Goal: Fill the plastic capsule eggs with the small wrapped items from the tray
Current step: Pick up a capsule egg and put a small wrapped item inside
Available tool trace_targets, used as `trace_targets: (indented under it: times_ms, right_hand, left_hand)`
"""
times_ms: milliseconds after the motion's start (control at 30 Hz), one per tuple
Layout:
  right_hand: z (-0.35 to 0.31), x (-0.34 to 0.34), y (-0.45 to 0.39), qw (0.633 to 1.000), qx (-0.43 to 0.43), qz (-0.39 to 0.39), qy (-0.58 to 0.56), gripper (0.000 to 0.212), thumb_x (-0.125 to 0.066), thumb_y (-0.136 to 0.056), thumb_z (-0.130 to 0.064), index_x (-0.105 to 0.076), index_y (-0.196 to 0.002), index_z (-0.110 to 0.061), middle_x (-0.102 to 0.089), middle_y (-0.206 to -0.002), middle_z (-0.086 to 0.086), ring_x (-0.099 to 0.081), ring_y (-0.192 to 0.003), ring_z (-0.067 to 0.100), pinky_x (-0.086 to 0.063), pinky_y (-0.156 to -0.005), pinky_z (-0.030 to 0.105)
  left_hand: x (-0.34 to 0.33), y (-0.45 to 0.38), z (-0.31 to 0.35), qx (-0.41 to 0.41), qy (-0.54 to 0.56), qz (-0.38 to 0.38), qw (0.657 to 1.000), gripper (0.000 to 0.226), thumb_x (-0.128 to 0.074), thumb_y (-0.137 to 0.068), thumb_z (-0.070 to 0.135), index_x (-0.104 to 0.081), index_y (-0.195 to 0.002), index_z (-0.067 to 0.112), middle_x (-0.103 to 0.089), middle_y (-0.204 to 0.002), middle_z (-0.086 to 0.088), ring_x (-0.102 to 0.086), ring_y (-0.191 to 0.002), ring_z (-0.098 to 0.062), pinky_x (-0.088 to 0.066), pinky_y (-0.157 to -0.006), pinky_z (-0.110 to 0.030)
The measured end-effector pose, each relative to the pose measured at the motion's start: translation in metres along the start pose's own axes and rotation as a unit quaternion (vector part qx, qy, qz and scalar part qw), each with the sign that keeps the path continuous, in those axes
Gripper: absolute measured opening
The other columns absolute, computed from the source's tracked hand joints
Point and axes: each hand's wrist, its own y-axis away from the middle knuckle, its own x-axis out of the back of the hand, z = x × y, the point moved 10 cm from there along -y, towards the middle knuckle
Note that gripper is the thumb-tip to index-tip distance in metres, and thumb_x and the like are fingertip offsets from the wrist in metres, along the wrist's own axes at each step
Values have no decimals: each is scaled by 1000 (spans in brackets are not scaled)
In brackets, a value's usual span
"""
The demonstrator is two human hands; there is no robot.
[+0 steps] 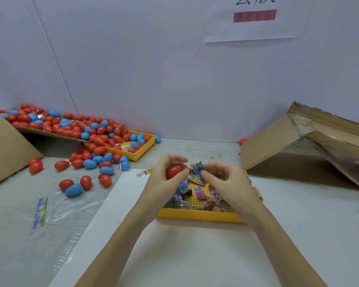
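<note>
Left grip point(166, 172) wraps red egg point(174, 171); right grip point(220, 179) pinches blue wrapped item point(198, 168), both over yellow tray point(199, 216). Risk: can't tell if egg's open; shut means item jams, drops.

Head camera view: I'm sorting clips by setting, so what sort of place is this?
Probably a hand-packing workstation. A heap of capsule eggs spills off cardboard, a yellow tray holds wrapped items, and opened cardboard boxes flank the table. The left hand holds a red egg.
</note>
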Motion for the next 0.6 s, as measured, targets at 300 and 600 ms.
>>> trace_targets:
  times_ms: [300,600]
  right_hand:
    - [-3,-7,0,996,23,-49,75,5,-67,-98,-15,-71,-97,-14,-78,-79,1,-75,-72,15,-55,-61,23]
    - [2,2,-1,1000,-5,-9,14,6,-77,-90,-27,-75,-93,-22,-67,-73,-3,-59,-61,4,-48,-55,17]
  left_hand:
    - [-9,6,15,-57,-84,-14,995,27,-69,-82,54,-70,-101,35,-68,-94,12,-62,-96,-2,-57,-78,-20]
    - [-12,5,0,24,-31,-33,999,12,-78,-85,35,-70,-91,29,-67,-91,15,-64,-97,-11,-56,-74,-20]
